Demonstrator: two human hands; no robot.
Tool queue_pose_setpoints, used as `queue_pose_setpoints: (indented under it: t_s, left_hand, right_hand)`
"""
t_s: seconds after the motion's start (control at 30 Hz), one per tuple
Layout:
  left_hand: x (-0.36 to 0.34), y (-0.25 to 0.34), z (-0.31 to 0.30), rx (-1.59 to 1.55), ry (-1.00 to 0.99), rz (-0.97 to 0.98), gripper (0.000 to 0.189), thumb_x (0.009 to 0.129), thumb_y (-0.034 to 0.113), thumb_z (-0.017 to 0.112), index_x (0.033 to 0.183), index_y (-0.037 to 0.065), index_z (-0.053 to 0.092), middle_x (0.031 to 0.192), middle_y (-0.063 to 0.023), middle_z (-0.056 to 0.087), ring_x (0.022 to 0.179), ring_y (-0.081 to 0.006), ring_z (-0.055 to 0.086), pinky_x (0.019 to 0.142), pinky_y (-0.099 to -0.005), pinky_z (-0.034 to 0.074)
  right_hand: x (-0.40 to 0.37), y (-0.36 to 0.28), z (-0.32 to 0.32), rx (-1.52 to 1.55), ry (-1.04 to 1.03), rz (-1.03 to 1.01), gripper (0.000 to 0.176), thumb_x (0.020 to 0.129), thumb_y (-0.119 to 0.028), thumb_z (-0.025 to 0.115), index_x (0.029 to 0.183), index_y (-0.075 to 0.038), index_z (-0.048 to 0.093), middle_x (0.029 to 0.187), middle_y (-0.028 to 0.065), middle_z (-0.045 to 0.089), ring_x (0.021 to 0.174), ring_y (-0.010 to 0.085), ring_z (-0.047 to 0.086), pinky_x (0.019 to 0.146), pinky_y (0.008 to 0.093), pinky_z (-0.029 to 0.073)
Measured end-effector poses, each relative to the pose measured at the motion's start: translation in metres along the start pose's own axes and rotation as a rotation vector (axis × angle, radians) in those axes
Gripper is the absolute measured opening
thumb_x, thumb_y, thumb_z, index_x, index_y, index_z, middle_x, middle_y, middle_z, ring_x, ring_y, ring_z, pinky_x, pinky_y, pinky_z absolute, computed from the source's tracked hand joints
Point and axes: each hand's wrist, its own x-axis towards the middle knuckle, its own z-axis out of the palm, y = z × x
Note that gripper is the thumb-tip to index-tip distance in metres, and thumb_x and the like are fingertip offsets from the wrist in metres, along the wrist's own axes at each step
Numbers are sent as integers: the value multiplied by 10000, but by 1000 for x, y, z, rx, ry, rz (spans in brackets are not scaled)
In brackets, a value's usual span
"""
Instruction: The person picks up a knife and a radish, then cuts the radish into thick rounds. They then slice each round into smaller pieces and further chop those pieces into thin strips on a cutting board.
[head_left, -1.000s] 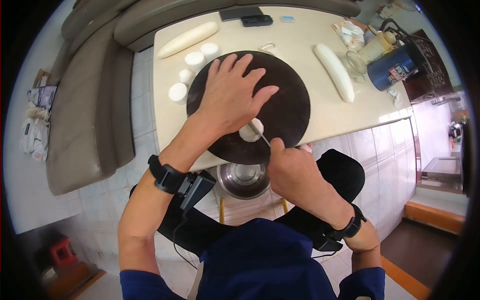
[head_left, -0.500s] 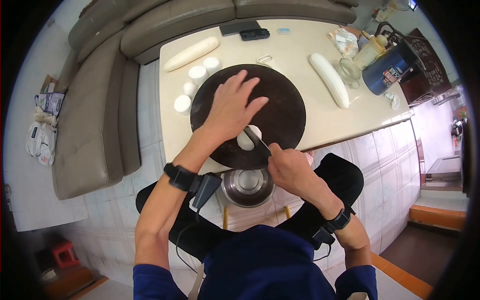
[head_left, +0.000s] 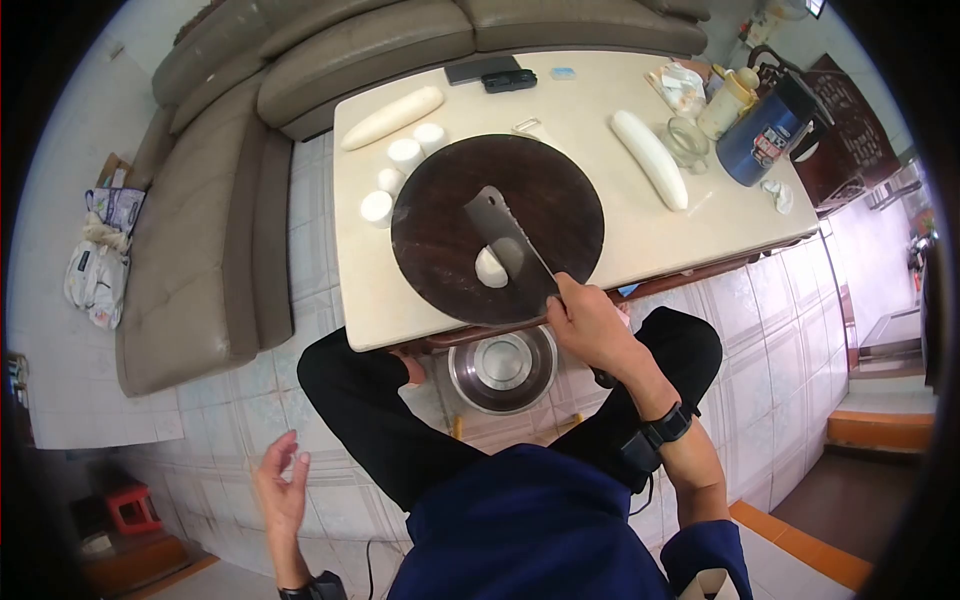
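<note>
My right hand [head_left: 592, 325] is wrapped round the handle of a cleaver [head_left: 527, 262], whose broad blade lies over the dark round cutting board [head_left: 440, 220]. A short white radish piece [head_left: 489, 269] sits on the board at the blade's left side, partly hidden by it. My left hand [head_left: 282, 492] is away from the table at the lower left, over the tiled floor, fingers apart and holding nothing. Several cut radish pieces [head_left: 405, 154] stand in a row along the board's left edge. Long peeled white radishes lie at the back left [head_left: 393, 118] and on the right [head_left: 650, 160].
Behind the board lies a peeler [head_left: 527, 126]. The table's right end holds a glass mug [head_left: 686, 143], a blue flask [head_left: 765, 140] and crumpled tissue [head_left: 777, 196]. Below the front edge stands a metal bowl [head_left: 502, 362] between my knees. A grey sofa [head_left: 205, 240] borders the left.
My left hand has left the board and swung down to the lower left. The cleaver blade now shows broadside across the board, beside the radish piece. The view has shifted slightly.
</note>
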Motion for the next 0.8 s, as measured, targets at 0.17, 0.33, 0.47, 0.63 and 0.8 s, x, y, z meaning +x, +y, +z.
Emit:
queue_pose_setpoints:
  t_s: [0.17,0.33,0.47,0.63,0.8]
  left_hand:
    - [40,55,77,-345,116,258,281,866,42,694,1140,-14,665,1136,-128,675,1036,-198,644,902,-312,501]
    - [163,144,144,-557,103,533,261,911,56,631,1166,5,654,1077,-134,688,888,-193,663,839,-297,522]
    - [205,176,170,-461,-209,574,382,860,17,631,1241,35,617,1124,-124,671,925,-187,634,839,-297,521]
    - [199,187,161,-239,-632,774,765,724,-38,696,1433,135,464,1383,-108,530,1123,-238,561,981,-360,457]
    - [213,192,172,-78,-625,917,802,696,-33,728,1432,154,469,1452,-78,460,1175,-236,537,995,-347,441]
  right_hand:
    - [3,0,6,1,18,-17,162,907,-105,539,855,35,478,666,285,575,694,484,593,637,548,458]
    - [-5,-12,1,-25,43,-9,176,914,-113,541,842,30,469,645,271,564,674,476,587,619,535,446]
    - [-14,-7,-10,0,155,-4,156,936,-73,535,844,31,464,577,142,546,489,253,567,480,374,423]
    - [-24,-6,-33,208,136,232,187,918,-102,571,845,43,477,582,221,529,559,386,562,527,441,417]
    - [-35,13,-27,164,181,176,179,911,-109,568,860,49,503,616,235,556,601,405,584,559,451,433]
